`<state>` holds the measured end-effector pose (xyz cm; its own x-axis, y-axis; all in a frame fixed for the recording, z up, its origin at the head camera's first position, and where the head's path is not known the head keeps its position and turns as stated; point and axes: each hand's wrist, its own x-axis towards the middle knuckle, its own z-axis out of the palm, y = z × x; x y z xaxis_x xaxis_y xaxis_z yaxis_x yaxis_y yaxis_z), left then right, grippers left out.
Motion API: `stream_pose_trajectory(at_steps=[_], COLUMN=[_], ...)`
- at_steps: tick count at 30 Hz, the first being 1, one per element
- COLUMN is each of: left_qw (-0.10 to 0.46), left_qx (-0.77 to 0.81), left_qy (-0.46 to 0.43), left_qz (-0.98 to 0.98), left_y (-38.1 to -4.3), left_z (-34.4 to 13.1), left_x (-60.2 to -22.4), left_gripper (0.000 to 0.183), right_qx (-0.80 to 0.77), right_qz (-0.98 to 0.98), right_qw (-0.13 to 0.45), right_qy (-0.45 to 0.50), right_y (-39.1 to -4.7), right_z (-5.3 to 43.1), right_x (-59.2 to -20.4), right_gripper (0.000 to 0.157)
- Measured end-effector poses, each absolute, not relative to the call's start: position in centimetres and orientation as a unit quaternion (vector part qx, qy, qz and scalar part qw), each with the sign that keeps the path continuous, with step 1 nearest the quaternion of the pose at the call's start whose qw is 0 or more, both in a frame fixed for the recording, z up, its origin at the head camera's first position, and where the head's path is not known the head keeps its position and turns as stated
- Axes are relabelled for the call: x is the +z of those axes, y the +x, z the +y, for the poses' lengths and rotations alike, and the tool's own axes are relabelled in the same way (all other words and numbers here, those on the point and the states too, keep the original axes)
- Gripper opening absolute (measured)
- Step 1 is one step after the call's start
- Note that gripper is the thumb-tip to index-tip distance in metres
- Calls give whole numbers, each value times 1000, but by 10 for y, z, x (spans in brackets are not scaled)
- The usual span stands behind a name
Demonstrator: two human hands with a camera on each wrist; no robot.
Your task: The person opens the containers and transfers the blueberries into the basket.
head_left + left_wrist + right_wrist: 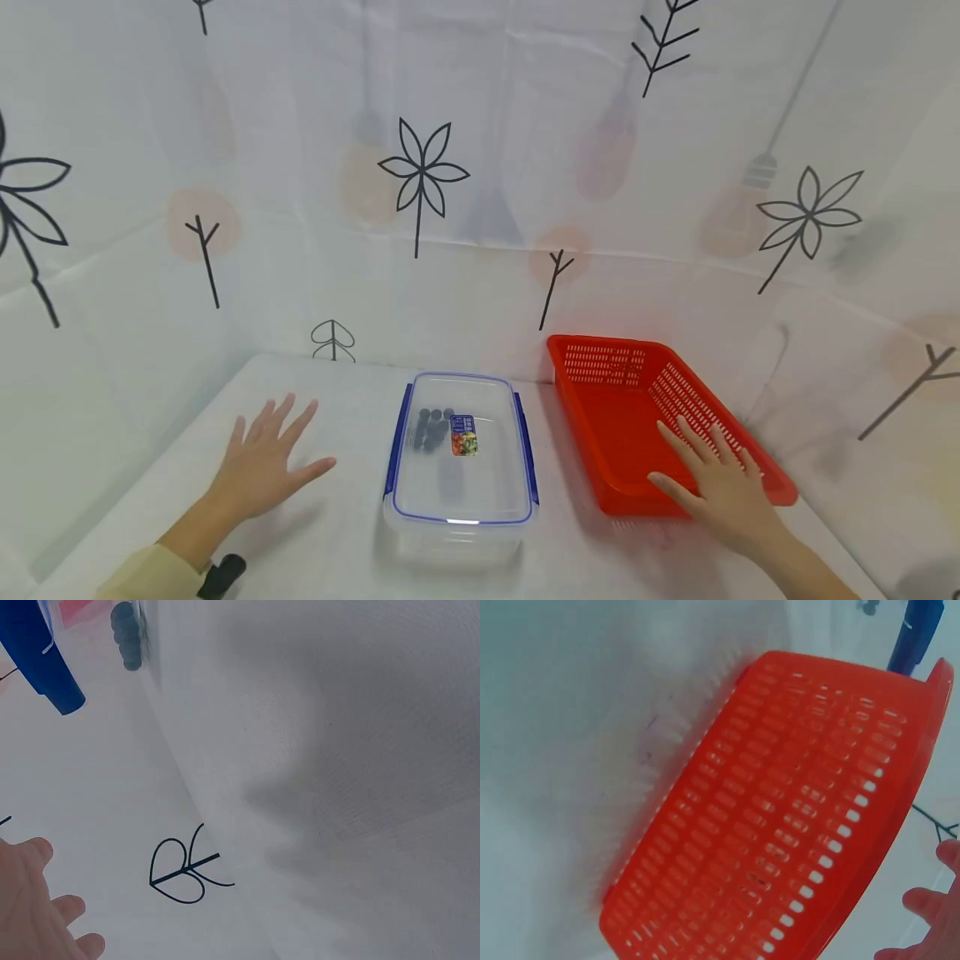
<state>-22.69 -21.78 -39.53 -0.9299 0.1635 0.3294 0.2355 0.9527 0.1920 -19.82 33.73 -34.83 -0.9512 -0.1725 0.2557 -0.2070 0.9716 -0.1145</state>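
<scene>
holding nothing with either hand; noting both raised with fingers spread wide. finding left hand (258, 467) at the left of the white table (330, 533), fingers fanned and nearly straight, thumb angled out toward the clear container (491, 479) but well apart from it. noting a soft shadow on the table below that hand. seeing only a few fingertips in the left wrist view, set apart from one another.

finding right hand (720, 487) at the right, likewise splayed, gripping nothing, in line with the near right part of the red basket (611, 417). seeing fingertips just beside the basket rim in the right wrist view, with a visible gap.

placing the container mid-table, between both hands, long sides running away from the viewer, with blue side clips (527, 442) along left and right. logging a printed label (464, 446) on the lid, plus a cluster of dark grey-blue rounded objects (431, 429) seen through it, toward the far left; unable to tell exactly what they are.

placing the basket right of the container, near it, slightly askew, with slotted walls. also recording a pale yellow sleeve (150, 575) and black band (223, 575) at the left wrist; behind everything, a white cloth (487, 292) printed with flowers and twigs.
</scene>
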Motion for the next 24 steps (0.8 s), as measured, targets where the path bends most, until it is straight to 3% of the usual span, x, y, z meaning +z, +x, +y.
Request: stream_pose_trajectory(at_steps=[24], left_qw=[169], left_qx=[-177], left_qy=[-105], left_qz=[-964], left_y=[-227], left_z=[-191], left_x=[-385], left_gripper=[88], right_qx=[177], right_qz=[-966], right_qw=[131], right_qy=[134], right_y=[-191], right_z=[291], right_x=[-344], right_gripper=[72])
